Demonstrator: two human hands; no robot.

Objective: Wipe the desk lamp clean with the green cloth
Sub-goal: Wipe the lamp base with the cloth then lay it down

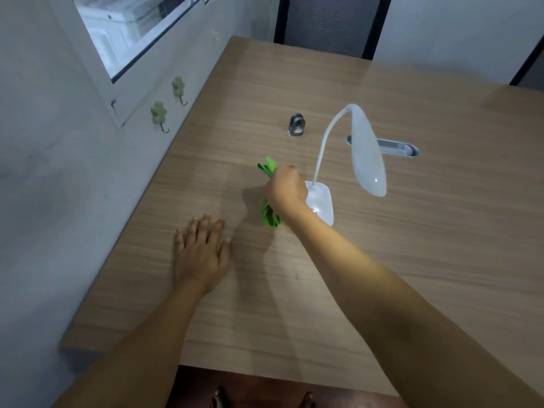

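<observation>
A white desk lamp (368, 154) stands on the wooden desk (441, 231), with a curved neck, a long oval head and a square base (322, 198). My right hand (285, 188) is closed around the green cloth (269, 214), just left of the lamp's base. One end of the cloth sticks out above my fist and the other hangs below it. My left hand (201, 251) lies flat on the desk, fingers spread, nearer to me and to the left. It holds nothing.
A small grey metal fitting (296, 124) stands behind the lamp. A metal cable slot (394, 147) is set into the desk behind the lamp's head. A wall with two green hooks (159, 113) borders the desk's left edge. A dark chair (329, 22) is at the far side.
</observation>
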